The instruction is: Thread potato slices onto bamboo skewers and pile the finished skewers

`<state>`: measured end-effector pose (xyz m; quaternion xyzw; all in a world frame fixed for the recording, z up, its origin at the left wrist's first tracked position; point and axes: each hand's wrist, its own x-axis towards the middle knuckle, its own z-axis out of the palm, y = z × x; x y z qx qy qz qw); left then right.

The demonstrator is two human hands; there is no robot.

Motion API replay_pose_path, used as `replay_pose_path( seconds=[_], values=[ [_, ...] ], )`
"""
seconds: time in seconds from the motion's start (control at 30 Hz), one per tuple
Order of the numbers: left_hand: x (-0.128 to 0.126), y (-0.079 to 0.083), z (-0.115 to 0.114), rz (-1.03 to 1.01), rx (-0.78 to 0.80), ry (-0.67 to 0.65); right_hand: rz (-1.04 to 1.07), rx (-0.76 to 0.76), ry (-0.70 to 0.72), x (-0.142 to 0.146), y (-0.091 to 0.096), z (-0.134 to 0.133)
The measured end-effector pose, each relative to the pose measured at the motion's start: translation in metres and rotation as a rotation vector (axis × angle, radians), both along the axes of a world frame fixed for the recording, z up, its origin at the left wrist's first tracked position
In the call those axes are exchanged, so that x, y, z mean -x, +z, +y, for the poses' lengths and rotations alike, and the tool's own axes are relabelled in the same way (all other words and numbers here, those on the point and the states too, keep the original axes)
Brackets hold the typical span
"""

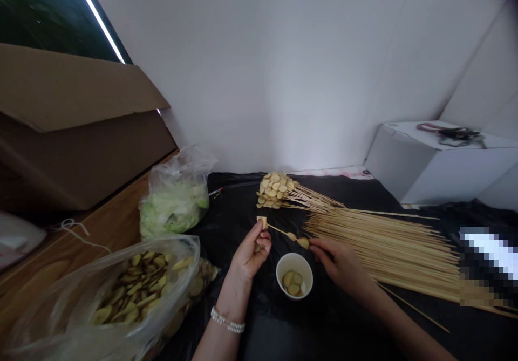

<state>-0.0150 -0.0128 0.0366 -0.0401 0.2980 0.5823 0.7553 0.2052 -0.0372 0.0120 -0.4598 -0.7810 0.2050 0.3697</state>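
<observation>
Skewer (285,232) spans both hands: the left hand (251,250) has a closed grip on it just below a pale cube (262,222), while the right hand (338,261) pinches a slice (303,242) threaded on it, above a cup (294,276) of slices.

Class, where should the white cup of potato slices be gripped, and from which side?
Grip the white cup around its outer wall from the near side. It stands upright and round, potato slices inside, and the bamboo skewer held by the left hand and right hand lies beyond it.
</observation>
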Motion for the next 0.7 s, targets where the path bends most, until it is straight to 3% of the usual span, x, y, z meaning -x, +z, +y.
replay_pose_path(
  seconds=[0.17, 0.47, 0.7],
  values=[
    [0.0, -0.002, 0.0, 0.064, -0.045, 0.013, 0.027, 0.01, -0.007, 0.001, 0.001, -0.001],
    [-0.001, -0.007, 0.001, 0.243, -0.167, 0.029, 0.059, 0.197, 0.082, -0.001, 0.012, 0.0],
    [-0.005, -0.012, 0.001, 0.319, -0.217, 0.025, 0.061, 0.239, 0.089, -0.001, 0.012, 0.001]
  ],
)
